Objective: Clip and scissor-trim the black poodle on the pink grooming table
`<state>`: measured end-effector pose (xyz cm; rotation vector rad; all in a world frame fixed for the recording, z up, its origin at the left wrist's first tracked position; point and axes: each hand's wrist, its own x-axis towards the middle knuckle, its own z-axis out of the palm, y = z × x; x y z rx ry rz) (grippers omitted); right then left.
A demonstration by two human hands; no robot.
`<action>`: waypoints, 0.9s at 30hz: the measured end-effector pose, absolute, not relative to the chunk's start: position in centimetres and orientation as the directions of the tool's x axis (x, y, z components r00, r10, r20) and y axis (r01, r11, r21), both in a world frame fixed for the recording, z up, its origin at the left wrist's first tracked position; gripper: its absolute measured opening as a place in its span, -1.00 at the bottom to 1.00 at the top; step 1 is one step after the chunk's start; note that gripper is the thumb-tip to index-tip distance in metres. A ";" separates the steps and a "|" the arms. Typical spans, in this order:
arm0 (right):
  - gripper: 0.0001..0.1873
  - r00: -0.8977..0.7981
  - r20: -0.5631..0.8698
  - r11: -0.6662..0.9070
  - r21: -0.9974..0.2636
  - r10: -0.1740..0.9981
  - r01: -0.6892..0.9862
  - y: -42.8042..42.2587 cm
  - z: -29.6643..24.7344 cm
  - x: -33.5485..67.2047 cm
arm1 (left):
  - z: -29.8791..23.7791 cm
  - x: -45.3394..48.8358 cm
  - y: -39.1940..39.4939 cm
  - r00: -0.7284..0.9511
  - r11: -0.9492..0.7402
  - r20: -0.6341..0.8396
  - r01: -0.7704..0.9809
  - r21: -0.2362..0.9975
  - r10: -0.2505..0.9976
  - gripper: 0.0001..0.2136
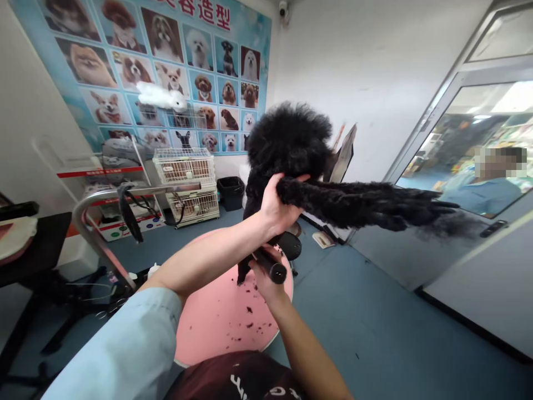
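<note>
A black, fluffy dog stands on a round pink grooming table, with one leg showing down on the tabletop. My left hand is closed around a long, shaggy leg of the dog, which stretches out to the right. It may be two legs side by side; I cannot tell. Beneath that arm, my right hand grips a black hair clipper, its round butt end toward me. The clipper's cutting head is hidden. Dark tufts of cut hair lie scattered over the pink surface.
A bent metal grooming arm with a black strap rises at the left. White wire cages and a black bin stand behind. A dustpan lies on the floor. Behind the glass door is a person.
</note>
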<state>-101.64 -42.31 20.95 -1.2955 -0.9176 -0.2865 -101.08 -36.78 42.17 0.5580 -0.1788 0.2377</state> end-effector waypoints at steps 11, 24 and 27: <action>-0.60 0.631 0.672 0.281 -0.738 0.386 0.614 -40.9 19.2 -101.9 | 42.3 -102.2 -36.0 0.965 0.820 0.230 -0.232 0.523 0.127 -0.49; -0.69 0.640 0.676 0.307 -0.736 0.365 0.603 -41.3 13.9 -98.3 | 43.0 -103.9 -35.7 0.983 0.851 0.123 -0.179 0.493 0.136 -0.48; -0.71 0.647 0.646 0.304 -0.763 0.406 0.570 -40.9 11.4 -99.2 | 42.7 -104.0 -35.5 0.982 0.856 0.132 -0.181 0.484 0.133 -0.47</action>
